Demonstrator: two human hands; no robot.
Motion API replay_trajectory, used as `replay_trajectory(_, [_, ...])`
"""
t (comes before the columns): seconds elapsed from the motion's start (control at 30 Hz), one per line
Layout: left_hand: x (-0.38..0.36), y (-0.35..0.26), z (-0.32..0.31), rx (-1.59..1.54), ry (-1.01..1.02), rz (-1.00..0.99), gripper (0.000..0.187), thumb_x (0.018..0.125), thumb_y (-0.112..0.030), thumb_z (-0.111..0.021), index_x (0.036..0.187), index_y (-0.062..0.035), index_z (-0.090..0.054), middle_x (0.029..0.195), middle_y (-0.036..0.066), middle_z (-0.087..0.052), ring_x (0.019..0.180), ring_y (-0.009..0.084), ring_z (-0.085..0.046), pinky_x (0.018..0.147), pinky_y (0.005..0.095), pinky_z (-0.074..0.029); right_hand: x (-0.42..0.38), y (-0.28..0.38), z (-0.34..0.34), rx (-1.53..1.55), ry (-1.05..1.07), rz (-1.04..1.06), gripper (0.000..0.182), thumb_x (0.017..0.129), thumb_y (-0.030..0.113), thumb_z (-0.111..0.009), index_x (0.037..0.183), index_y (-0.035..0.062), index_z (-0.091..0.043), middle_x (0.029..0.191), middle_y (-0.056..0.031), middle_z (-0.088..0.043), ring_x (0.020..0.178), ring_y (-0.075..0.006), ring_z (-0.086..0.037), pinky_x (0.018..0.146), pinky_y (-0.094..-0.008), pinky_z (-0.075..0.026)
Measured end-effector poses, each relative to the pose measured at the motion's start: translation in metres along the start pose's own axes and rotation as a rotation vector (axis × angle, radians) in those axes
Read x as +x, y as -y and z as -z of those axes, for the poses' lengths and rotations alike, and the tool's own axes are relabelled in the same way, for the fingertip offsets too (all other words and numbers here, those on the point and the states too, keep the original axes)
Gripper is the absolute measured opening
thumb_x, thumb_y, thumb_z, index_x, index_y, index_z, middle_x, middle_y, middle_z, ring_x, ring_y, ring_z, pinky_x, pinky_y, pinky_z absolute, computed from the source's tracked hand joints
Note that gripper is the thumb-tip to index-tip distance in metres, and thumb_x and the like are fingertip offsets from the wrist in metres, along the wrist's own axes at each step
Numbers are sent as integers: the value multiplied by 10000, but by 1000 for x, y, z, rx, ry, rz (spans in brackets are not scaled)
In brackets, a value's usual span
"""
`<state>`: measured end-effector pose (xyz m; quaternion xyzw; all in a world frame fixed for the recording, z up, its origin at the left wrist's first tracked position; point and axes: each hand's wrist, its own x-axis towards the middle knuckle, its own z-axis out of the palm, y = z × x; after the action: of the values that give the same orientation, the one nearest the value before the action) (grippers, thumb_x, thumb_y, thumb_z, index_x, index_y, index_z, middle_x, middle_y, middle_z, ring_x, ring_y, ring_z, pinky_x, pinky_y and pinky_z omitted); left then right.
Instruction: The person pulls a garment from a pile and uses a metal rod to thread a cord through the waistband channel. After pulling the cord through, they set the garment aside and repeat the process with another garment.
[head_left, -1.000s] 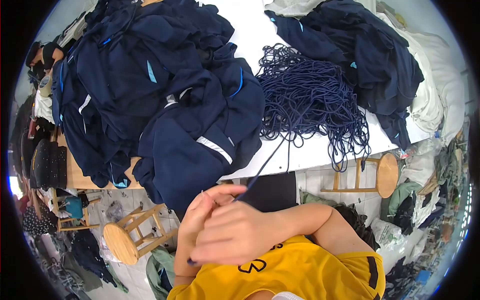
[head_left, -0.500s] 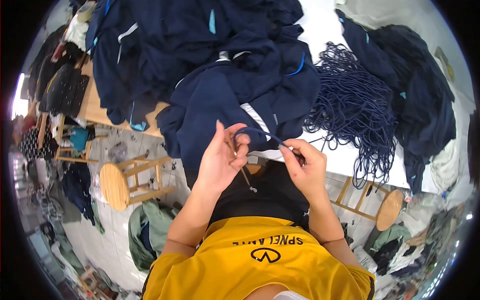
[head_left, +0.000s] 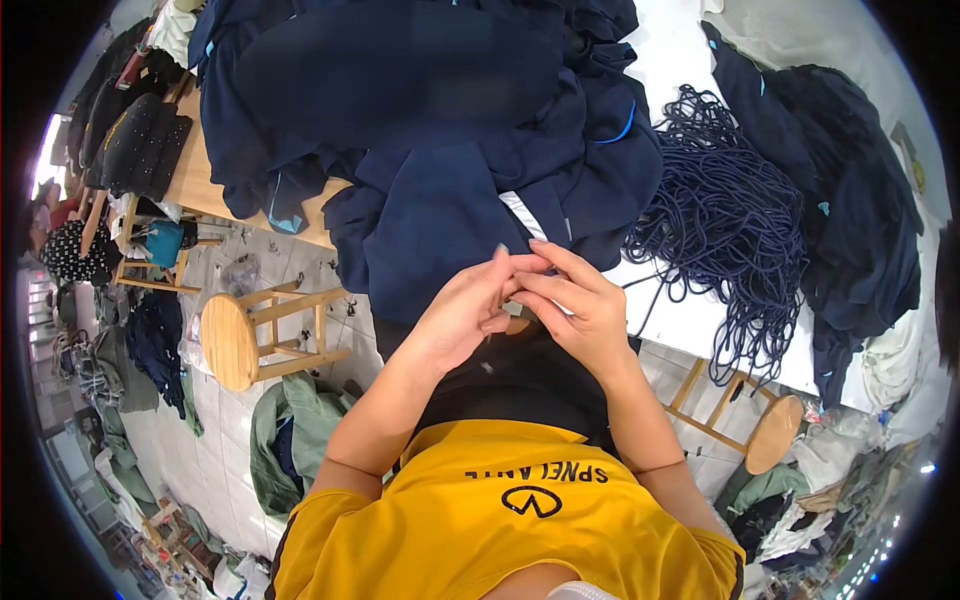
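Half a second ago a cord arched between parted hands; now the left hand (head_left: pixel 455 315) and right hand (head_left: pixel 583 310) meet at the fingertips, hiding any cord there. Whether they pinch it, I cannot tell. Just beyond, garments (head_left: pixel 430 200) spill over the near edge of the table (head_left: pixel 662 40). The cord heap (head_left: pixel 725 220) lies to their right. One stool (head_left: pixel 228 343) stands near left, another (head_left: pixel 775 435) near right.

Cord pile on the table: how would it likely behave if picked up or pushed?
Probably floppy: the cords curl in loose loops, some reaching past the edge of the table. Lifted, they may snag, since strands cross and tangle. Pushed, they would likely slump, having no firm shape.
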<state>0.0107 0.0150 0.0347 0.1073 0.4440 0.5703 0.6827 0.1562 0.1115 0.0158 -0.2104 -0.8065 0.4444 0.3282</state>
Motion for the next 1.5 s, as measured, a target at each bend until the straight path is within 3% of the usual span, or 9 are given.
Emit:
replay_trajectory(0.13, [-2,-9,-7,134,-19,-233,428,994,-342,-510,1285,-28,-530,1105,104,-676,723,-4,-488,526,133,-310,2,-3,8,-70,-220,214,123,738,-15,-710,854,21,-694,1070,-152,-672,856,-263,-672,743,-310,-531])
replay_trajectory(0.17, [2,-14,-2,162,-140,-330,421,993,-343,-503,1257,-16,-532,1064,132,-687,671,4,-470,505,127,-312,-1,-1,9,38,-336,82,38,809,-19,-665,791,-7,-634,994,-138,-674,815,-191,-657,711,-277,-520])
replay_trajectory(0.23, [2,-29,10,-202,-237,-521,360,1019,-363,-440,1124,-42,-563,903,69,-673,632,48,-460,491,165,-350,-7,0,14,386,-339,-150,140,946,21,-521,812,-5,-552,857,-104,-612,734,-131,-579,696,-265,-474])
replay_trajectory(0.27, [3,-37,12,-347,-283,-604,365,1025,-380,-416,1105,-53,-557,845,40,-596,645,83,-451,506,192,-364,-8,-3,14,344,-284,-188,154,967,36,-504,817,10,-528,765,-47,-551,652,-91,-528,624,-226,-441])
replay_trajectory(0.37, [6,-45,10,-543,-234,-779,320,1031,-357,-408,1091,-72,-540,797,31,-477,681,128,-403,513,222,-339,-11,-4,0,333,-204,-318,70,901,34,-622,855,5,-577,703,-14,-594,633,-55,-547,593,-197,-425])
replay_trajectory(0.63, [2,-45,12,-650,-94,-828,300,1020,-370,-432,1049,-81,-508,755,31,-453,659,122,-396,502,225,-319,-1,7,-7,228,-104,-221,81,873,60,-674,840,2,-629,715,-32,-662,634,-54,-598,597,-190,-452])
replay_trajectory(0.73, [1,-44,15,-668,-72,-831,310,1014,-385,-445,1045,-83,-506,751,35,-457,651,116,-398,499,223,-317,-2,11,-2,290,-19,-314,82,877,60,-669,835,-4,-637,734,-37,-678,643,-54,-604,619,-190,-462])
replay_trajectory(1.03, [-1,-40,13,-677,-75,-821,302,1011,-382,-455,1043,-87,-511,731,27,-437,643,112,-389,496,221,-306,-4,5,1,748,89,-618,144,909,104,-634,801,8,-635,649,27,-566,578,-37,-466,550,-199,-359])
replay_trajectory(1.5, [-9,-36,15,-654,4,-773,316,1026,-395,-404,1056,-112,-540,660,2,-409,592,93,-333,472,209,-269,-4,-10,11,1221,394,-808,255,942,178,-574,716,60,-567,563,30,-445,545,-71,-402,624,-248,-419])
